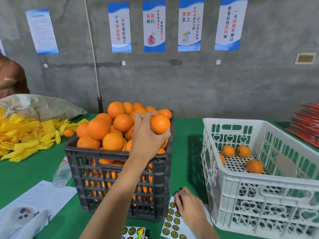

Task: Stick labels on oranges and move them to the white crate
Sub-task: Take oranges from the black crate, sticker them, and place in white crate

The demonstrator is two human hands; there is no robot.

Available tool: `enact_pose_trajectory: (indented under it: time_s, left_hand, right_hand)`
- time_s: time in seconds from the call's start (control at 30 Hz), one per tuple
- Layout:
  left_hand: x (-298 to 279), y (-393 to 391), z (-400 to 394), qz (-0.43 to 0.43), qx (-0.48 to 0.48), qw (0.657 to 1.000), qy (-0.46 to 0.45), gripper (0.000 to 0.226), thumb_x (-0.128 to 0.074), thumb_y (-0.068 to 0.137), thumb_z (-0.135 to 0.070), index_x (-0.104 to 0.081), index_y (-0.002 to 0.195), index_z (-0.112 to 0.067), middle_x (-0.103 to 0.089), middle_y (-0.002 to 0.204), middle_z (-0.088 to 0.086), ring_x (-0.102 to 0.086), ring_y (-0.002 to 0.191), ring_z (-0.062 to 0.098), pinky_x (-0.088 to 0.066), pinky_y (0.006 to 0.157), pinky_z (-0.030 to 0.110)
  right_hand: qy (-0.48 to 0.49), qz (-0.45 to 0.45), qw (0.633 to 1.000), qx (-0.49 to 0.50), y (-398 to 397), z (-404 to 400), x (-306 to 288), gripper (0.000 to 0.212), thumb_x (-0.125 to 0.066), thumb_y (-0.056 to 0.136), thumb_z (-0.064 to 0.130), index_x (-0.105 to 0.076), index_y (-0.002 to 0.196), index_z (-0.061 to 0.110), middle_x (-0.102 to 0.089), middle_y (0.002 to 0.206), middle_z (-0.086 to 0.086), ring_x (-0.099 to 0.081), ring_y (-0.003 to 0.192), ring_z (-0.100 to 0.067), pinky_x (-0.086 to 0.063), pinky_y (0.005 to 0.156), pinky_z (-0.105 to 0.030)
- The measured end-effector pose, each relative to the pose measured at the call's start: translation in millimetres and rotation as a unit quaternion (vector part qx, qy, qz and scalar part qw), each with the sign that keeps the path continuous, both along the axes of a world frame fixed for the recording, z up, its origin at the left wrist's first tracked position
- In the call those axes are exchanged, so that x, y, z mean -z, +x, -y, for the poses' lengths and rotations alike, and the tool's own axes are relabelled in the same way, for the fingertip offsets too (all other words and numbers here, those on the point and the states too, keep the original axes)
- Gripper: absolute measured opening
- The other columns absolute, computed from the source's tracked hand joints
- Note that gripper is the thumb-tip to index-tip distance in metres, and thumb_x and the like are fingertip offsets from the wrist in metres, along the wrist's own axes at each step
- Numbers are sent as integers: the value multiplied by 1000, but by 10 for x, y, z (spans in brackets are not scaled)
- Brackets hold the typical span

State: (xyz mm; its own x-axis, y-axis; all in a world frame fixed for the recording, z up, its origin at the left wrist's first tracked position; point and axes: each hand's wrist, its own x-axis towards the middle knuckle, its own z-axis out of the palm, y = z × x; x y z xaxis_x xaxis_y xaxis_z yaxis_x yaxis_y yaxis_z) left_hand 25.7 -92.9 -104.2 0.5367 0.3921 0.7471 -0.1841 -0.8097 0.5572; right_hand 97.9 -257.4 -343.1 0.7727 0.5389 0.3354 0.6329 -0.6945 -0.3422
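Note:
A black crate [119, 178] in the middle of the green table is heaped with oranges. My left hand [146, 135] reaches over its right side and grips one orange [160, 124] at the top of the heap. My right hand [188, 204] lies low between the two crates, fingers bent onto a white sheet of round gold labels [172, 221]. Whether it pinches a label is hidden. The white crate [259, 190] stands at the right with several oranges [254, 166] on its perforated floor.
Yellow foam sleeves [25, 142] and a loose orange [69, 132] lie at the left by a grey sack. A plastic bottle [62, 173] and papers [39, 195] sit front left. More label sheets [134, 232] are at the bottom edge, red cartons [307, 125] far right, a person's sleeve [12, 78] far left.

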Motion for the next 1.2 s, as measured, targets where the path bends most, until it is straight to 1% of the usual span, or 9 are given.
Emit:
enact_pose_trajectory:
  time_s: [0.23,0.37,0.63,0.8,0.87,0.97,1.03,1.1,1.2]
  left_hand:
    - [-1,18,3,-3,-3,1000,-19,62,-81,80,-43,-49,132,-29,-37,120,-2,-55,96,27,-54,81,45]
    - [-19,-10,12,-5,-5,1000,-19,60,-80,81,-43,-51,132,-27,-37,119,-1,-53,100,25,-54,82,44]
    - [-23,-6,20,2,-23,999,-26,59,-80,80,-46,-55,132,-29,-41,114,-1,-53,92,22,-54,79,40]
    - [-5,-10,23,-6,-27,999,-26,63,-76,81,-56,-57,135,-31,-52,124,-7,-53,113,18,-55,85,41]
    - [-20,6,36,-3,-21,999,-36,64,-75,81,-58,-57,136,-30,-56,129,-9,-56,114,15,-55,86,37]
    - [-7,17,33,-4,-30,998,-46,68,-74,82,-60,-56,138,-28,-62,130,-8,-60,112,14,-56,87,36]
    - [-6,25,16,4,-30,998,-58,70,-74,81,-61,-57,139,-26,-63,129,-6,-60,113,14,-56,89,36]
    - [-20,38,-2,19,-29,997,-70,73,-75,80,-62,-58,139,-24,-63,128,-7,-60,112,14,-56,89,35]
    - [-75,74,-5,51,-29,995,-76,70,-79,79,-55,-60,137,-22,-62,123,-10,-60,109,11,-56,87,31]
  right_hand:
    - [36,-31,998,52,-63,29,-97,26,-20,109,41,-39,100,26,-59,76,3,-56,65,-10,-41,62,-26]
    - [43,-64,996,55,-63,28,-107,24,-20,108,42,-34,98,26,-59,74,0,-59,64,-12,-44,59,-28]
    - [65,-70,993,76,-72,13,-115,21,-21,108,43,-29,96,28,-57,66,0,-55,55,-11,-36,47,-25]
    - [100,-56,988,102,13,2,-74,19,-24,107,39,-31,93,29,-52,60,1,-53,51,-10,-37,49,-27]
    - [97,-67,985,122,69,-26,-75,19,-23,105,41,-31,93,29,-55,61,-1,-54,53,-9,-35,49,-24]
    - [94,-87,981,142,72,-81,-148,19,-24,105,40,-32,94,26,-56,60,0,-53,51,-9,-38,52,-30]
    - [169,-101,974,116,48,-124,-358,19,-28,106,35,-37,94,23,-58,60,0,-55,49,-11,-42,52,-36]
    - [291,-97,949,74,-5,-157,-779,20,-32,107,32,-43,92,24,-59,62,-1,-56,49,-16,-45,50,-37]
    - [416,-6,908,46,-42,-229,-1638,22,-35,108,26,-46,90,22,-59,67,-2,-56,55,-18,-38,44,-26]
